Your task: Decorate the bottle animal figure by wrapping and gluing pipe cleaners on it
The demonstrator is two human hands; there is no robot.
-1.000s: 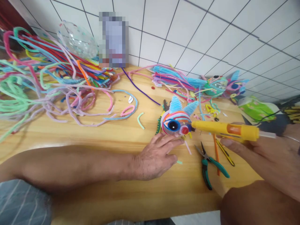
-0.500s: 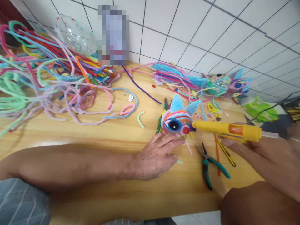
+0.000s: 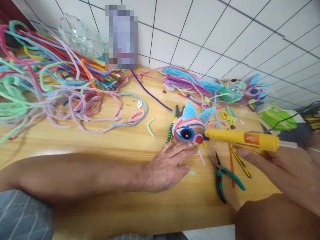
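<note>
A small pipe-cleaner figure (image 3: 188, 128) with blue ears, a big dark eye and a red nose stands on the wooden table (image 3: 105, 140). My left hand (image 3: 166, 168) lies flat on the table just in front of it, fingertips touching its base, fingers apart. My right hand (image 3: 280, 166) grips a yellow glue gun (image 3: 243, 139). Its nozzle touches the figure's right side beside the red nose.
A big tangle of coloured pipe cleaners (image 3: 45, 83) covers the table's left. Green-handled pliers (image 3: 222, 176) and cut stems lie under the glue gun. More finished figures (image 3: 243, 90) and a green bag (image 3: 276, 116) sit at the far right. A clear plastic bowl (image 3: 81, 36) leans on the tiled wall.
The view has shifted slightly. The glue gun's nozzle stays at the figure's side and both hands keep their places.
</note>
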